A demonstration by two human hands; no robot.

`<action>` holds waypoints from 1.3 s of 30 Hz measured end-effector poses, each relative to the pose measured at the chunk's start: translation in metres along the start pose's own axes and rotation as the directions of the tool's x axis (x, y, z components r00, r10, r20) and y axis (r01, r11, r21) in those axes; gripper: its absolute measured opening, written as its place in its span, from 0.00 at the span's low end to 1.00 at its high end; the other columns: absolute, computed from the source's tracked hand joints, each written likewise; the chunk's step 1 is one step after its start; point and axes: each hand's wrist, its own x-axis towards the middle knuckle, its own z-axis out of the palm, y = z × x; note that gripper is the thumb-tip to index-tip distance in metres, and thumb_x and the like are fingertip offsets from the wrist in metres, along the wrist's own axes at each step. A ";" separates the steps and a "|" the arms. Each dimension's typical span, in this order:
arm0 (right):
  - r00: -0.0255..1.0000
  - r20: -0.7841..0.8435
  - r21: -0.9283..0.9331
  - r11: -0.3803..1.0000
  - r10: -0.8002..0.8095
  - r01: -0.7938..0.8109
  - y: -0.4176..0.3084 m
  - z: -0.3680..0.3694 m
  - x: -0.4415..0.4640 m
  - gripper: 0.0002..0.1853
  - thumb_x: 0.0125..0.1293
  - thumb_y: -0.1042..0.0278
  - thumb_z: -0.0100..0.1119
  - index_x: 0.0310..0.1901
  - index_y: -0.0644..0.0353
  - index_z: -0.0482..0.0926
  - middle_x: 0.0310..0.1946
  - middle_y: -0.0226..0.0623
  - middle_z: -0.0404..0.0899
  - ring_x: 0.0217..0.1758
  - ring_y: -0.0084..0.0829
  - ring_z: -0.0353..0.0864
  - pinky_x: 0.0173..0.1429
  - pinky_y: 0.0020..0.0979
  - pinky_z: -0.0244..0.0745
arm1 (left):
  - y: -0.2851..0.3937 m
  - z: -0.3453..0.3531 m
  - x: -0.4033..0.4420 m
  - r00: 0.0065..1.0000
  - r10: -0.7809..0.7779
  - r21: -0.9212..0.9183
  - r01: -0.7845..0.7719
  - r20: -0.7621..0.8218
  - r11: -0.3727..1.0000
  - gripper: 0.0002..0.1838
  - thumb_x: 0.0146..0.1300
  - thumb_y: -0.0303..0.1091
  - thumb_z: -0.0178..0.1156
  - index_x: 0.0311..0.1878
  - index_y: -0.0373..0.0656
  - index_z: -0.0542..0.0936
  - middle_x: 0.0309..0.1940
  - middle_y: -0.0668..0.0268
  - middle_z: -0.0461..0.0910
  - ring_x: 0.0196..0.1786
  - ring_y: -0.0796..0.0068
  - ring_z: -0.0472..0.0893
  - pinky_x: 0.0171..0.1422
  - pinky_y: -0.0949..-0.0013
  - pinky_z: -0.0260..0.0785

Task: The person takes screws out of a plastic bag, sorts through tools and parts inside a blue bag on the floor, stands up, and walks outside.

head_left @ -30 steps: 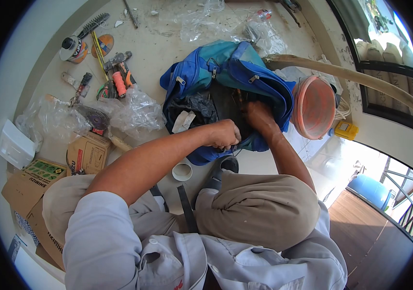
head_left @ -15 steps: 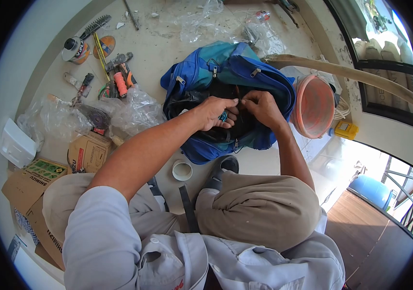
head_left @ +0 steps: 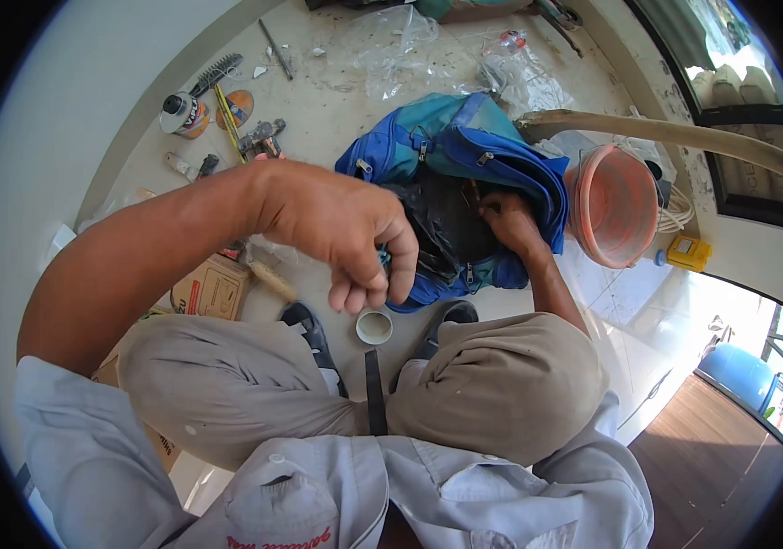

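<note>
A blue and teal bag (head_left: 391, 146) lies unzipped on the floor, its dark inside showing. My left hand (head_left: 350, 233) is raised in front of the bag's left side, fingers curled round small teal-blue items that are mostly hidden. Inside the bag's right part, my right hand (head_left: 506, 220) has its fingers pinched near a thin brownish item too small to name. Black plastic (head_left: 430, 240) lies in the bag's opening. Just below the bag, a small round white cup (head_left: 374, 327) stands between my shoes.
An orange bucket (head_left: 613, 206) stands right of the bag, beside a yellow container (head_left: 687, 253). A curved pole (head_left: 666, 131) crosses above them. Upper left are a can (head_left: 184, 116), a brush (head_left: 217, 73) and a hammer (head_left: 261, 135). A cardboard box (head_left: 213, 288) sits at left.
My left hand has come up and out of the bag, toward the camera and left, with the teal-blue items. My right hand remains in the bag, slightly lower. The view has shifted.
</note>
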 end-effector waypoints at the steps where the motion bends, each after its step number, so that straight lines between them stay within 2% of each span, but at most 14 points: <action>1: 1.000 -0.015 0.005 1.000 -0.006 0.006 0.000 -0.001 -0.001 0.11 0.63 0.70 0.62 0.43 0.64 0.89 0.41 0.58 0.86 0.48 0.54 0.86 0.58 0.43 0.77 | 0.011 0.028 -0.021 0.992 -0.087 0.046 0.083 0.094 0.996 0.15 0.69 0.22 0.56 0.57 0.28 0.79 0.43 0.56 0.85 0.42 0.72 0.87 0.47 0.70 0.81; 4: 0.994 -0.112 0.033 0.999 -0.009 0.013 0.015 0.001 0.002 0.12 0.64 0.70 0.61 0.45 0.64 0.88 0.42 0.57 0.86 0.48 0.54 0.86 0.58 0.43 0.77 | 0.012 0.093 -0.060 0.892 -0.082 -0.050 0.116 0.444 0.992 0.16 0.72 0.23 0.52 0.61 0.35 0.77 0.47 0.57 0.84 0.46 0.72 0.85 0.54 0.67 0.77; 6: 0.972 -0.233 0.072 0.997 0.001 0.016 0.035 0.007 0.008 0.12 0.66 0.69 0.60 0.45 0.64 0.88 0.42 0.56 0.87 0.49 0.53 0.86 0.59 0.43 0.76 | -0.001 0.125 -0.074 0.836 0.100 -0.116 -0.044 0.540 0.992 0.16 0.74 0.24 0.50 0.62 0.38 0.76 0.47 0.57 0.83 0.47 0.66 0.84 0.55 0.64 0.75; 10: 0.961 -0.126 0.415 0.893 0.246 -0.174 0.033 -0.015 0.017 0.12 0.67 0.73 0.57 0.45 0.68 0.87 0.37 0.46 0.87 0.36 0.36 0.86 0.46 0.36 0.79 | -0.010 0.156 -0.092 0.914 -0.010 0.043 -0.008 0.405 0.999 0.15 0.72 0.25 0.55 0.59 0.38 0.78 0.49 0.54 0.82 0.50 0.55 0.83 0.58 0.61 0.75; 13: 0.977 -0.085 0.432 0.891 0.194 -0.139 0.037 -0.021 0.026 0.13 0.70 0.73 0.57 0.51 0.70 0.83 0.37 0.38 0.83 0.32 0.26 0.78 0.39 0.27 0.75 | 0.001 0.172 -0.097 0.963 -0.174 0.283 0.112 0.208 0.953 0.14 0.69 0.25 0.57 0.57 0.39 0.80 0.51 0.55 0.83 0.52 0.56 0.84 0.59 0.59 0.76; 16: 0.966 -0.078 0.473 0.862 0.245 -0.181 0.026 -0.027 0.026 0.12 0.68 0.75 0.58 0.48 0.69 0.85 0.36 0.43 0.86 0.35 0.30 0.83 0.42 0.31 0.78 | 0.010 0.179 -0.099 0.970 -0.225 0.414 0.167 0.094 0.895 0.14 0.69 0.25 0.57 0.57 0.39 0.80 0.51 0.55 0.84 0.52 0.55 0.84 0.59 0.59 0.76; 19: 0.961 -0.245 0.016 0.991 -0.127 0.135 0.028 -0.017 0.027 0.11 0.65 0.74 0.59 0.45 0.67 0.87 0.37 0.52 0.87 0.42 0.40 0.88 0.48 0.40 0.81 | 0.019 0.182 -0.100 0.965 -0.253 0.453 0.197 0.065 0.869 0.14 0.69 0.25 0.58 0.56 0.39 0.80 0.51 0.55 0.84 0.53 0.55 0.84 0.59 0.59 0.77; 22: 0.998 -0.063 -0.327 0.945 -0.008 -0.013 0.014 -0.005 0.027 0.12 0.65 0.66 0.58 0.42 0.58 0.89 0.42 0.55 0.87 0.49 0.51 0.88 0.56 0.46 0.80 | 0.025 0.182 -0.102 0.957 -0.284 0.479 0.222 0.059 0.849 0.14 0.68 0.25 0.58 0.56 0.39 0.81 0.51 0.55 0.84 0.53 0.55 0.84 0.59 0.58 0.77; 25: 0.986 -0.043 -0.549 0.828 -0.162 0.112 0.042 0.022 0.040 0.12 0.65 0.66 0.59 0.43 0.61 0.88 0.38 0.55 0.87 0.48 0.56 0.86 0.56 0.50 0.80 | 0.028 0.182 -0.104 0.956 -0.287 0.469 0.228 0.057 0.853 0.14 0.68 0.25 0.58 0.56 0.39 0.81 0.52 0.55 0.84 0.53 0.55 0.84 0.59 0.58 0.77; 28: 0.833 -0.320 -0.572 0.793 -0.450 0.209 0.044 0.034 0.041 0.13 0.66 0.64 0.60 0.46 0.60 0.87 0.39 0.54 0.87 0.48 0.56 0.86 0.57 0.49 0.80 | 0.021 0.173 -0.107 0.963 -0.263 0.440 0.211 0.059 0.873 0.14 0.67 0.25 0.58 0.55 0.39 0.81 0.52 0.55 0.84 0.53 0.55 0.84 0.59 0.58 0.77; 31: 0.813 -0.398 -0.461 0.859 -0.426 0.225 0.039 0.026 0.043 0.13 0.65 0.65 0.60 0.47 0.60 0.86 0.42 0.56 0.86 0.51 0.58 0.84 0.59 0.51 0.78 | 0.006 0.154 -0.107 0.995 -0.049 0.274 0.024 0.084 0.961 0.15 0.66 0.25 0.59 0.55 0.38 0.81 0.50 0.56 0.85 0.51 0.55 0.85 0.57 0.59 0.78; 34: 0.979 -0.194 -0.096 0.994 -0.066 0.048 0.010 0.002 0.031 0.11 0.64 0.68 0.59 0.45 0.61 0.86 0.43 0.57 0.85 0.51 0.60 0.84 0.57 0.50 0.78 | -0.003 0.138 -0.110 0.988 0.090 0.167 -0.068 -0.129 0.984 0.11 0.66 0.24 0.60 0.49 0.38 0.84 0.43 0.59 0.86 0.46 0.63 0.86 0.52 0.65 0.78; 37: 0.852 -0.452 -0.101 0.964 -0.265 0.246 0.030 0.012 0.036 0.10 0.63 0.68 0.61 0.42 0.64 0.85 0.35 0.49 0.86 0.38 0.51 0.87 0.45 0.43 0.80 | 0.001 0.124 -0.105 0.931 0.070 -0.034 -0.088 -0.358 0.996 0.06 0.66 0.24 0.62 0.44 0.35 0.84 0.38 0.57 0.86 0.43 0.69 0.87 0.48 0.68 0.80; 39: 0.980 -0.191 0.382 0.924 0.045 0.032 0.017 -0.008 0.025 0.09 0.62 0.69 0.63 0.40 0.65 0.84 0.32 0.42 0.85 0.32 0.38 0.85 0.40 0.35 0.78 | -0.006 0.115 -0.094 0.856 -0.051 -0.312 -0.132 -0.515 0.941 0.07 0.68 0.26 0.63 0.46 0.34 0.84 0.38 0.56 0.85 0.42 0.68 0.87 0.48 0.68 0.81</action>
